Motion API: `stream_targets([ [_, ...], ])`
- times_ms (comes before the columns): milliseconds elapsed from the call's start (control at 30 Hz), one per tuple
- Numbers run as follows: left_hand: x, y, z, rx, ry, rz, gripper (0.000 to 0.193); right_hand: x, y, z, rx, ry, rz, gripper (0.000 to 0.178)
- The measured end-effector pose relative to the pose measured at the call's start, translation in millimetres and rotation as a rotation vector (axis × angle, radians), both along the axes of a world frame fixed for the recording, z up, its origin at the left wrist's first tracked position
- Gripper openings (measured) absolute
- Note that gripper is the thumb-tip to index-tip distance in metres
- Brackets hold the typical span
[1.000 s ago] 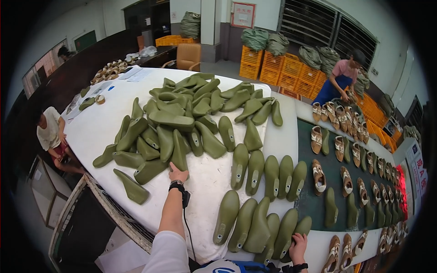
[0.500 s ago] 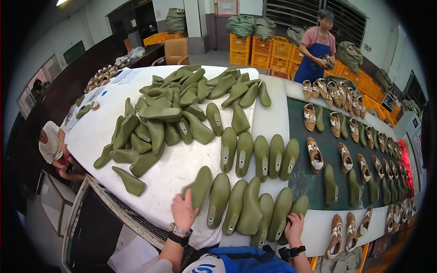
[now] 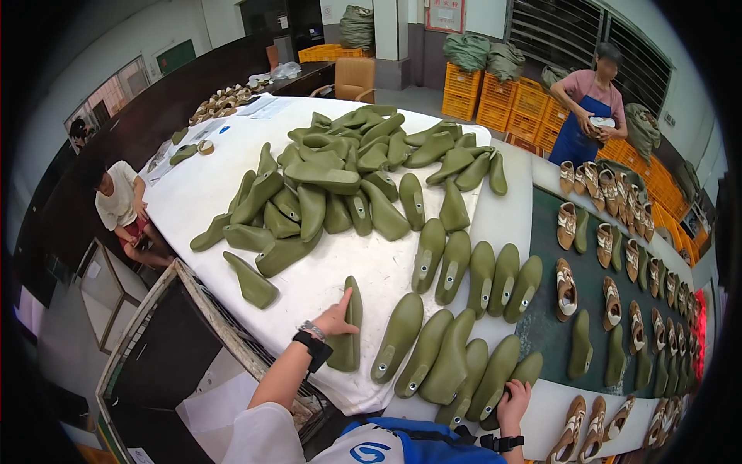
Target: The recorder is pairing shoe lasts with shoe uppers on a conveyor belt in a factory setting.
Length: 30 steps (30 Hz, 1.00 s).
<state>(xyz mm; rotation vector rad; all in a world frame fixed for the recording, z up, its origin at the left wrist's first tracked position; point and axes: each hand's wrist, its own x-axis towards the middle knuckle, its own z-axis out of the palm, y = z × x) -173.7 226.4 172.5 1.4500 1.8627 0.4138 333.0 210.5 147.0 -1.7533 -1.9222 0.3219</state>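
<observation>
My left hand grips a green shoe last near the table's front edge, its thumb stretched along the last's side. That last stands on its side, a little apart from a row of similar lasts. At the row's right end, my right hand has its fingers curled against the last green last; part of its grip is hidden. Beside it in the row stands another shoe last. Behind is a second row of lasts, including a shoe last, lying sole up.
A heap of green lasts covers the white table's middle. Brown and white shoes line a dark green belt at right. A person in a blue apron stands beyond; another person sits at left. A framed bin adjoins the table.
The view has shifted left, so the table appears further right. My left hand has turned the last it holds onto its side. My right hand stays at the row's end.
</observation>
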Motion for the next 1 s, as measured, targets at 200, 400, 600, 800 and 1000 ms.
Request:
stream_targets([
  [200, 76, 23, 17, -0.151, 0.413, -0.002, 0.105, -4, 2, 1, -0.001, -0.026, -0.073, 0.022],
  [400, 56, 61, 15, -0.029, -0.066, -0.305, 0.071, -4, 3, 1, -0.024, -0.057, -0.055, 0.021],
  [600, -112, 60, -8, 0.928, 0.538, 0.654, 0.056, -7, 2, 1, -0.02, -0.048, -0.027, 0.02],
  [800, -190, -15, -45, 0.018, 0.199, 1.45, 0.105, 0, 0, 1, 0.01, -0.066, -0.074, 0.018],
  [1000, -208, -38, -60, 0.025, 0.179, 1.376, 0.103, -11, 7, 3, 0.048, -0.047, -0.065, 0.016],
])
